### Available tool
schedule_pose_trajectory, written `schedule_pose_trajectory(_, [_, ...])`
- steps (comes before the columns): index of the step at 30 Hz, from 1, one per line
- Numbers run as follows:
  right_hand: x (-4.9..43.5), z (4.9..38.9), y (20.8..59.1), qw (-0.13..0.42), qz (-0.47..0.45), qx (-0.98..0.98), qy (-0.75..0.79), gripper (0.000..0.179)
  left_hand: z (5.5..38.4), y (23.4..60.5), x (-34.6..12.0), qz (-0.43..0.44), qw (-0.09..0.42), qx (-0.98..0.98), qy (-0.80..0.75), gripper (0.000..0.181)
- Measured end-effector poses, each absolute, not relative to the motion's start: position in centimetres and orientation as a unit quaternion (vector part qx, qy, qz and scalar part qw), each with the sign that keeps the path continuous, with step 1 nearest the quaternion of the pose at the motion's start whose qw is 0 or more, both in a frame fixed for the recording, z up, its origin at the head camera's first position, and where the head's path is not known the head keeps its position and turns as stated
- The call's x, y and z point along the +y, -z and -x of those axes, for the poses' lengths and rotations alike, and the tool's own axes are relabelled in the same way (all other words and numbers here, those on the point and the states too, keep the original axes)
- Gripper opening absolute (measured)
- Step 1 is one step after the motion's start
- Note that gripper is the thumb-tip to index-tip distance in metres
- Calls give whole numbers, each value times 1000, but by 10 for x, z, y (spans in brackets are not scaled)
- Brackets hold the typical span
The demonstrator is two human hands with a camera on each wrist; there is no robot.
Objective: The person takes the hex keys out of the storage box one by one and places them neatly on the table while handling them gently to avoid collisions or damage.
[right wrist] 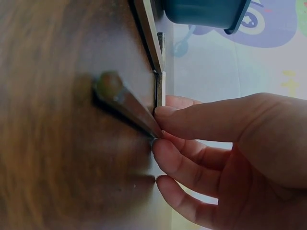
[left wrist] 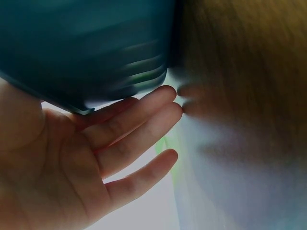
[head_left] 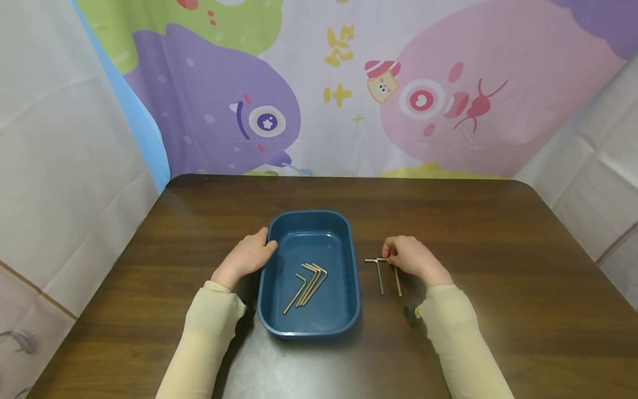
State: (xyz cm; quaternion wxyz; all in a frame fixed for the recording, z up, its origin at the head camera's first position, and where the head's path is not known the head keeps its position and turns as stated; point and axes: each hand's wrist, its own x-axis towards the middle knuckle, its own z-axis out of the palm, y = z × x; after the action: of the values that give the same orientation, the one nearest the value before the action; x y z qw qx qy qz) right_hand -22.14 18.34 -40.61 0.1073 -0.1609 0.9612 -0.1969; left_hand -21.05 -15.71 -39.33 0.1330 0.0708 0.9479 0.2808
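Observation:
A deep blue rectangular tray (head_left: 309,334) stands on the table with several brass-coloured hex keys (head_left: 314,288) lying in it. My left hand (head_left: 246,255) holds its left wall, thumb over the rim and fingers along the outside; the left wrist view shows the fingers (left wrist: 139,129) against the tray's underside edge. Right of the tray, two more hex keys lie on the table. My right hand (head_left: 411,257) pinches the right-hand hex key (head_left: 397,282) near its bend, between thumb and fingertips. The other hex key (head_left: 380,277) lies just left of it, its long arm roughly parallel.
The dark brown wooden table (head_left: 498,238) has a pale patch of glare near its front. A small dark object (head_left: 411,315) shows beside the right cuff. Behind the table hangs a cartoon-printed curtain (head_left: 344,138), and pale walls stand at both sides.

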Motion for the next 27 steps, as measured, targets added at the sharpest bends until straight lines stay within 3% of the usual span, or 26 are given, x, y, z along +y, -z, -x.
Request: schedule_pose_trajectory(27, [182, 222, 407, 97, 162, 963, 193, 9, 210, 391, -156, -72, 130, 948, -280, 55])
